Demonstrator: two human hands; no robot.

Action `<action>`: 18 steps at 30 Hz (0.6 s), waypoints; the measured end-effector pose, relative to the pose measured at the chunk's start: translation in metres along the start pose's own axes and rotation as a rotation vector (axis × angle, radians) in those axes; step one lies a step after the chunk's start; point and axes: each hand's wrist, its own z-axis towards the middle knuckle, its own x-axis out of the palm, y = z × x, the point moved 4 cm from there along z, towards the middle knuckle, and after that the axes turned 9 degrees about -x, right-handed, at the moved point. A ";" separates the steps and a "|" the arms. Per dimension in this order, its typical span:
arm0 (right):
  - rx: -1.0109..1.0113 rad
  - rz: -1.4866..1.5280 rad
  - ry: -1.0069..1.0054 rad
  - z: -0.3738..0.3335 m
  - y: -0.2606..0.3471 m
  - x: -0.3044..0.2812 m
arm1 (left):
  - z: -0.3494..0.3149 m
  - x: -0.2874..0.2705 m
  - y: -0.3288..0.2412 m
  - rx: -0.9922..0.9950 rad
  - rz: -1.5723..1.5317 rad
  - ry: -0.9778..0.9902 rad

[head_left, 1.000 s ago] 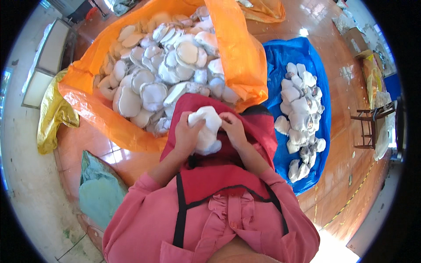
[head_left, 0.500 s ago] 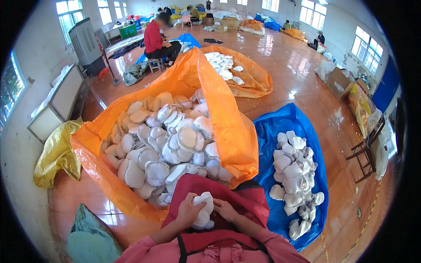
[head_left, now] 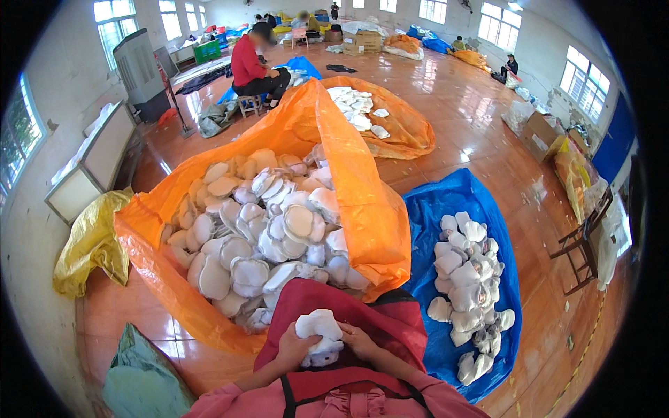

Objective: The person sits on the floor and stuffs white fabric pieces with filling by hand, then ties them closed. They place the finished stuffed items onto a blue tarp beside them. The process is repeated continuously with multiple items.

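Note:
Over my lap I hold a white padded fabric piece (head_left: 318, 325) with soft, rounded lobes; its exact kind is unclear. My left hand (head_left: 295, 347) grips its left side, fingers closed around it. On the other side, the fingers of my right hand (head_left: 358, 343) pinch its edge. A crumpled white lower part hangs between my hands. Just ahead, a large orange sack (head_left: 362, 209) lies open, heaped with white and cream rounded pads (head_left: 249, 277). To my right, a blue sheet (head_left: 425, 240) bears a pile of similar white padded pieces (head_left: 465, 274).
A yellow sack (head_left: 90, 240) and a green sack (head_left: 143, 373) lie at left. Beyond the orange sack, a person in red (head_left: 247, 66) sits on a stool. A wooden chair (head_left: 585, 244) stands at right, near cardboard boxes (head_left: 540, 136).
The white piece has been turned and spread, so its broad lobes now face up. My left hand has shifted lower and slightly left; my right hand stays at the piece's right edge.

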 end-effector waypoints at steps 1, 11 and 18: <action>0.013 -0.011 0.029 0.001 0.002 0.003 | 0.002 -0.001 0.004 0.011 -0.023 -0.007; 0.114 0.022 -0.074 0.001 -0.012 0.003 | -0.019 0.000 -0.027 0.067 0.271 -0.022; 0.283 0.213 -0.076 -0.004 -0.015 -0.004 | -0.023 0.005 -0.035 0.239 0.365 0.119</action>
